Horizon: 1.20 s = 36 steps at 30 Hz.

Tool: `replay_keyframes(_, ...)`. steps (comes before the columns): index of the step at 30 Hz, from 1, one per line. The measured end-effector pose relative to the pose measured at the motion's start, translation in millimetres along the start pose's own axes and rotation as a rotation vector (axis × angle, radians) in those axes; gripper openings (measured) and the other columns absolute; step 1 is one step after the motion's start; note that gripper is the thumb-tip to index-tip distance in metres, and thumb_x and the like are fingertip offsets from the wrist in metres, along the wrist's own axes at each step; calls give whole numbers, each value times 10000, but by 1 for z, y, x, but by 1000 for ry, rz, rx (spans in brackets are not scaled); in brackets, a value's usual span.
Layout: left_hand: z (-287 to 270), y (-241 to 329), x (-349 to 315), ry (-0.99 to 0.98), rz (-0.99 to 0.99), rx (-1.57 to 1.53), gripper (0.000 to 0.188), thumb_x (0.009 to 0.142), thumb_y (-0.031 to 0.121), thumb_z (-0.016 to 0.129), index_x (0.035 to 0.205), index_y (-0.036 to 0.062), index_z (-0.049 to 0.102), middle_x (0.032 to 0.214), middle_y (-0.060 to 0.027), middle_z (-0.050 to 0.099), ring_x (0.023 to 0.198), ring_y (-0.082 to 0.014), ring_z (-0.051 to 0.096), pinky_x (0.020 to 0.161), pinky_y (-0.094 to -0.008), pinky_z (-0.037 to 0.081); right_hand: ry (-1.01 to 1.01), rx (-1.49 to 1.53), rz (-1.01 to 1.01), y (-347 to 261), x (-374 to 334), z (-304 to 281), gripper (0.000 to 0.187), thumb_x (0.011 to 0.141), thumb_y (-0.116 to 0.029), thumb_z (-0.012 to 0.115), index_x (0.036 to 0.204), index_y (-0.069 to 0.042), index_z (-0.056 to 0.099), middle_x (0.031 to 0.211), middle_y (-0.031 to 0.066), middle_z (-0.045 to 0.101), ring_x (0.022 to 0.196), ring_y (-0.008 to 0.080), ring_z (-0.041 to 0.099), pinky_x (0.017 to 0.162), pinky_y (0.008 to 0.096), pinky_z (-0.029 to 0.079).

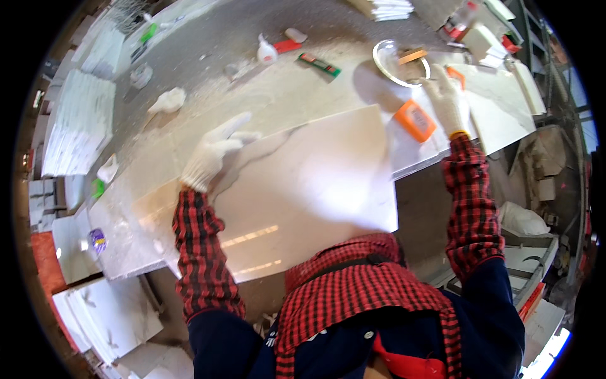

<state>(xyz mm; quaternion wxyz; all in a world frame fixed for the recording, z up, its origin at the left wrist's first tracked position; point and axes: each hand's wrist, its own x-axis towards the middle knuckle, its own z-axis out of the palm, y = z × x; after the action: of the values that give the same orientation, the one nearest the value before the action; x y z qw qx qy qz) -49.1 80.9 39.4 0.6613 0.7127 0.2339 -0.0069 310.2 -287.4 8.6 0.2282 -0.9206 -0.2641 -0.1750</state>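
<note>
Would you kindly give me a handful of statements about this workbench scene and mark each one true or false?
1. The left hand, in a white knitted glove, is at the far side of the large white, grey-veined slab. True.
2. A bright orange, rectangular box-like object lies between the slab and the right hand. True.
3. The right hand is bare. False: the right hand wears a white glove too.
4. The round, clear dish with a white rim is beside the left hand. False: the dish is beside the right hand.
5. Both forearms are in red-and-black checked sleeves. True.
6. The flat green rectangular object lies on the slab. False: the green object lies beyond the slab's far edge.
</note>
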Motion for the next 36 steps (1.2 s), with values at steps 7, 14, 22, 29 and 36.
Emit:
replay_keyframes(7, 7, 9, 0, 7, -18, -36, 650, 845, -17, 552, 1487, -83, 475, 1238, -195, 714, 1182, -205, 632, 1063, -278, 418, -29, -222, -115, -5, 21, 1, 446, 922, -507, 655, 1260, -216, 671, 999, 179, 679, 907, 385, 691, 778, 495, 549)
replay_keyframes(14, 8, 13, -4, 16, -54, -98, 648, 851, -5, 565, 1490, -71, 480, 1211, -185, 720, 1191, -218, 636, 1082, -290, 401, -141, -422, -7, -20, 30, -17, 346, 853, -337, 741, 1186, -247, 718, 1125, 127, 666, 1020, 346, 661, 822, 476, 544)
replay_keyframes(22, 7, 9, -6, 27, -59, -119, 643, 844, 8, 566, 1479, -67, 496, 1210, -177, 719, 1159, -203, 635, 1057, -286, 407, -190, -498, -256, 8, 46, -7, 214, 807, -186, 736, 1011, -243, 771, 1076, 39, 678, 1043, 315, 642, 864, 448, 527)
replay_keyframes(29, 11, 20, -8, 37, -75, -65, 665, 821, 57, 581, 1465, -82, 498, 1191, -173, 718, 1131, -207, 634, 1043, -281, 415, -136, -259, -325, 26, 62, -2, 148, 878, -232, 678, 993, -172, 749, 1024, 74, 695, 1016, 329, 658, 852, 455, 523)
replay_keyframes(36, 12, 18, -6, 54, -59, -55, 673, 818, 52, 578, 1467, -100, 481, 1177, -181, 717, 1128, -217, 638, 1018, -287, 438, -338, 67, 26, 18, 65, 13, 290, 942, -334, 572, 1073, -131, 732, 1019, 144, 748, 988, 367, 694, 861, 460, 529)
